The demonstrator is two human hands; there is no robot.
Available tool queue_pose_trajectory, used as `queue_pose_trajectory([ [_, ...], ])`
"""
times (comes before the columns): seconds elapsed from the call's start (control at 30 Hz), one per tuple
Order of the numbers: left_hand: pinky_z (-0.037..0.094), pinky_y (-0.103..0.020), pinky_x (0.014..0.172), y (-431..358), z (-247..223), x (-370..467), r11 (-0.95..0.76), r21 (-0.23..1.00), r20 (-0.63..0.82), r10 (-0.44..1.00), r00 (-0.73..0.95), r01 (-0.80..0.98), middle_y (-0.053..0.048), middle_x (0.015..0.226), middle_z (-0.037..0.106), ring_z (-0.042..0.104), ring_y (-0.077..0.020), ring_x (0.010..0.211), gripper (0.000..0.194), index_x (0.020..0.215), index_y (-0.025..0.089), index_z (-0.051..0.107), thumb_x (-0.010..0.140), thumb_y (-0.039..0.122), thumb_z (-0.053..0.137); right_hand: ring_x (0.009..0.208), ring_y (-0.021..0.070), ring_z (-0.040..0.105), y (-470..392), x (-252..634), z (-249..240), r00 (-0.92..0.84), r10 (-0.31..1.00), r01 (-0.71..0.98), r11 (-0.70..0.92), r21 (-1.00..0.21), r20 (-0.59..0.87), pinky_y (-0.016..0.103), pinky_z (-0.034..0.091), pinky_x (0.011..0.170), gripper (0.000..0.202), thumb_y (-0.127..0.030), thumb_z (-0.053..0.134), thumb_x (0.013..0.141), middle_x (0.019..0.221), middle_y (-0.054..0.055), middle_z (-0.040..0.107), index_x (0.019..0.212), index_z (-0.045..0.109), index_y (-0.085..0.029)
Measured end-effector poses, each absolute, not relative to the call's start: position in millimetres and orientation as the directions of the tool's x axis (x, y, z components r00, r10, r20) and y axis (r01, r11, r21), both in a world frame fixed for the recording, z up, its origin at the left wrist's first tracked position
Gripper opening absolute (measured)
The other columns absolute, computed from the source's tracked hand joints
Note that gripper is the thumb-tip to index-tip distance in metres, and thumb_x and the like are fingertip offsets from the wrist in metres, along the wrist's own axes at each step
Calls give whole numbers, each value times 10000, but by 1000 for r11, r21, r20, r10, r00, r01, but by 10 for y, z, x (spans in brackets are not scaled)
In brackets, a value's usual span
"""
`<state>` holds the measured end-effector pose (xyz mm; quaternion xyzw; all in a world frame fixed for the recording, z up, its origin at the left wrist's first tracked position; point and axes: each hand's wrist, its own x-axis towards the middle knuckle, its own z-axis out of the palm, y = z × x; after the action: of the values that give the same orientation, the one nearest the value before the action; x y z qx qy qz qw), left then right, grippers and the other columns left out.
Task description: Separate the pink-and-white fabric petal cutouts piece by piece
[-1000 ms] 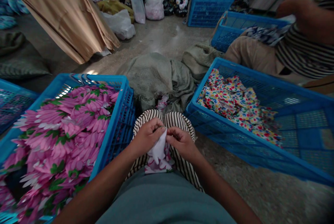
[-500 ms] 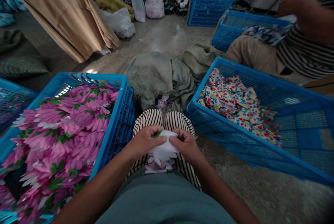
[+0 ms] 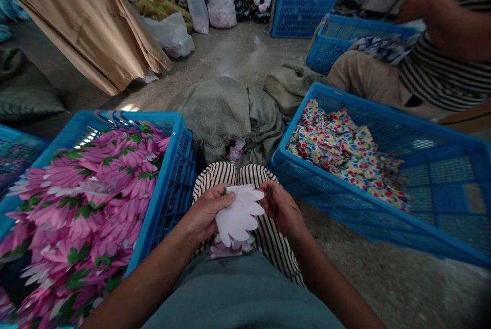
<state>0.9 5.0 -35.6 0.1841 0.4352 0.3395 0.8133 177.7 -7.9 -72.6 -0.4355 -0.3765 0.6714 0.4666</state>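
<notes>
Before me, the left hand (image 3: 209, 211) has its grip closed on a white petal-edged cloth piece (image 3: 240, 216), thumb on top, holding it above the striped trousers (image 3: 213, 175). The right hand (image 3: 284, 211) is curled by the piece's right edge; whether that grip holds anything, I can't tell. More petal pieces (image 3: 232, 251) lie below, and pink petal cutouts (image 3: 111, 180) heap the blue crate (image 3: 176, 165) on the left.

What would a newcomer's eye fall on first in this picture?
Probably the heap of pink-and-green petal-shaped cloth pieces in the left blue crate. Next, the white scalloped cloth piece in the person's left hand, above striped trousers. Then the multicoloured printed cloth in the right blue crate.
</notes>
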Motion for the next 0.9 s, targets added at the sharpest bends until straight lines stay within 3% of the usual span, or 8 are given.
queue_pose_trajectory([
  [0.13, 480, -223, 518, 32, -364, 29, 712, 588, -578, 702, 416, -384, -87, 708, 680, 609, -137, 536, 278, 937, 94, 599, 679, 188, 644, 449, 79, 305, -64, 1791, -735, -224, 959, -253, -226, -941, -170, 191, 223, 405, 315, -472, 455, 795, 566, -35, 405, 818, 559, -176],
  [0.4, 458, -203, 502, -23, -352, 63, 740, 553, -575, 672, 467, -384, -92, 688, 679, 611, -134, 530, 279, 907, 83, 602, 662, 203, 662, 548, 132, 439, -14, 1815, -614, -235, 971, 52, 56, -997, 42, 244, 343, 513, 310, -437, 429, 813, 638, 8, 523, 825, 615, -190],
  [0.67, 458, -218, 508, -42, -379, 69, 734, 568, -570, 677, 465, -373, -91, 672, 677, 614, -146, 531, 288, 893, 83, 599, 654, 228, 670, 490, 106, 392, -50, 1817, -597, -257, 966, 21, 45, -999, 39, 227, 312, 486, 286, -391, 443, 822, 557, -19, 474, 723, 605, -178],
  [0.8, 447, -204, 502, -48, -396, 53, 741, 544, -567, 671, 478, -394, -83, 671, 674, 608, -133, 528, 263, 876, 88, 599, 654, 209, 671, 481, 102, 363, -23, 1868, -687, -216, 976, -43, -40, -998, -30, 221, 283, 455, 291, -407, 415, 833, 569, -21, 444, 787, 584, -174],
  [0.9, 443, -201, 504, -49, -397, 45, 756, 514, -564, 654, 504, -406, -80, 671, 672, 608, -133, 534, 257, 856, 93, 600, 640, 206, 681, 509, 116, 398, 4, 1887, -733, -190, 982, 8, 18, -1000, 16, 232, 313, 484, 259, -385, 424, 828, 584, -16, 457, 834, 588, -183],
])
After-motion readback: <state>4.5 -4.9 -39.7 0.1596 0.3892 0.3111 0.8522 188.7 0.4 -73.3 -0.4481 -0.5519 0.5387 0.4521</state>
